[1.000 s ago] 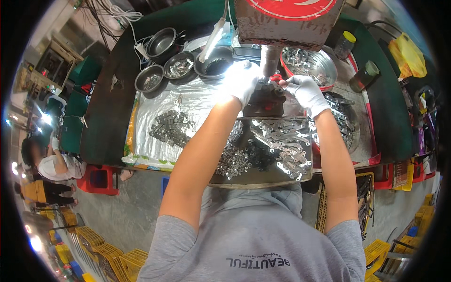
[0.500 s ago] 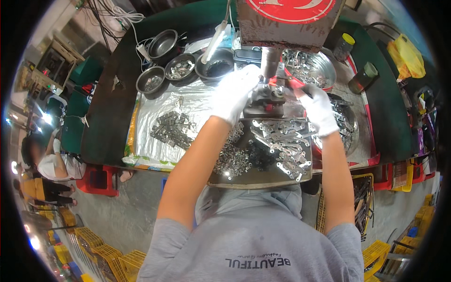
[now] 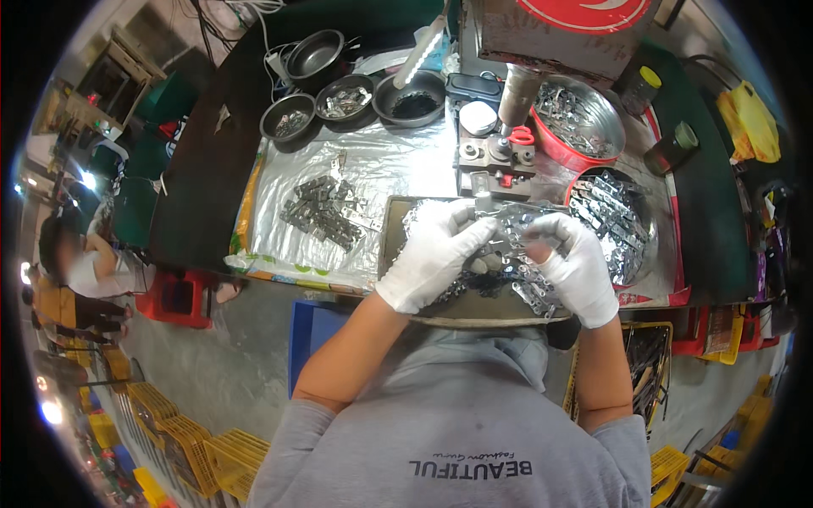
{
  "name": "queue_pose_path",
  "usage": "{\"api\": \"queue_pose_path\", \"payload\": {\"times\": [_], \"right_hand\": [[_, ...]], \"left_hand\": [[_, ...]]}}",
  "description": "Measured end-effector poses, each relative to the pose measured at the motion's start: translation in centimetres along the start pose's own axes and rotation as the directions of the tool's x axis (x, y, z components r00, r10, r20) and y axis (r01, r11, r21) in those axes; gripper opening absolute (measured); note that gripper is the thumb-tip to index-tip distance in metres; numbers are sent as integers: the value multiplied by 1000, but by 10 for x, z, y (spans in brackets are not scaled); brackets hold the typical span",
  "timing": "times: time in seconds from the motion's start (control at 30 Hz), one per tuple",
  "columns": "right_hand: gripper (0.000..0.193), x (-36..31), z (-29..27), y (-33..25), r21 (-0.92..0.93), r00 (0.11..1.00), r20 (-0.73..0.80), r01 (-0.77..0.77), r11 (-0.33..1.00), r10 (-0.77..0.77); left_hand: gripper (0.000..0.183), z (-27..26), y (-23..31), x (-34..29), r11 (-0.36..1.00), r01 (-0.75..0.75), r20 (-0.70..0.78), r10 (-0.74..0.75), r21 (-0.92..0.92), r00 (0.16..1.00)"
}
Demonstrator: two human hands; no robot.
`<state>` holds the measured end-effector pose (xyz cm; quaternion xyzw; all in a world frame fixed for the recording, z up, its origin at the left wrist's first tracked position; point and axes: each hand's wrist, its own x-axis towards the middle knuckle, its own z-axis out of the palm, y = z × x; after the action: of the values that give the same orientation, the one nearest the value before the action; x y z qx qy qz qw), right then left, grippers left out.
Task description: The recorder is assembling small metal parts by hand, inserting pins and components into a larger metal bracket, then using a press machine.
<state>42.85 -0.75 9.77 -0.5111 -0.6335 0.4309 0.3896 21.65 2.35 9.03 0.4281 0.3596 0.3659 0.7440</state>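
Both my hands wear white gloves and hover over a tray [image 3: 402, 227] of small metal parts. My left hand [image 3: 436, 258] has its thumb and forefinger closed in a pinch; what lies between them blends into the metal behind. To its right, my right hand [image 3: 580, 269] has its fingers curled toward a bare thumb tip, and what they hold is too unclear to name. Flat metal strips [image 3: 529, 292] lie in the tray under and between the hands. Beyond them stands a press, its round ram [image 3: 518, 97] above a metal fixture [image 3: 495, 155]. A red looped handle [image 3: 522, 135] rests beside the fixture.
Dark bowls of small parts [image 3: 345, 100] stand at the back left. Flat metal pieces [image 3: 322, 212] lie heaped on silver sheeting. At right are a red-rimmed basin [image 3: 584, 127] and a bowl of strips [image 3: 611, 224]. A lamp [image 3: 421, 55] hangs above. Another person [image 3: 93, 262] sits far left.
Both hands have come back from the press toward me, over the tray. The red-handled thing near my right hand is now by the fixture, out of my grasp. The view has shifted slightly.
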Motion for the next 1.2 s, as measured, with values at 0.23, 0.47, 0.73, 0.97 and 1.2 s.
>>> {"api": "queue_pose_path", "payload": {"times": [0.23,0.47,0.73,0.97,1.2], "right_hand": [[31,-2,3,8,-23,976,-35,-218,976,217],[37,-3,13,14,115,970,0,-242,963,244],[37,-3,18,18,197,936,36,-350,916,350],[27,-7,40,20,41,996,-57,-73,997,75],[11,-10,70,22,-576,931,170,359,734,-323]], "left_hand": [[24,-6,-4,-8,999,-21,-78,19,-36,997],[24,-4,-6,-5,1000,17,-229,-22,-23,973],[21,-10,-16,-5,986,43,-200,-76,-162,977],[23,-22,-8,-17,997,-18,-369,-10,-71,929],[32,-29,5,-33,988,-145,-504,104,-43,857]]}}
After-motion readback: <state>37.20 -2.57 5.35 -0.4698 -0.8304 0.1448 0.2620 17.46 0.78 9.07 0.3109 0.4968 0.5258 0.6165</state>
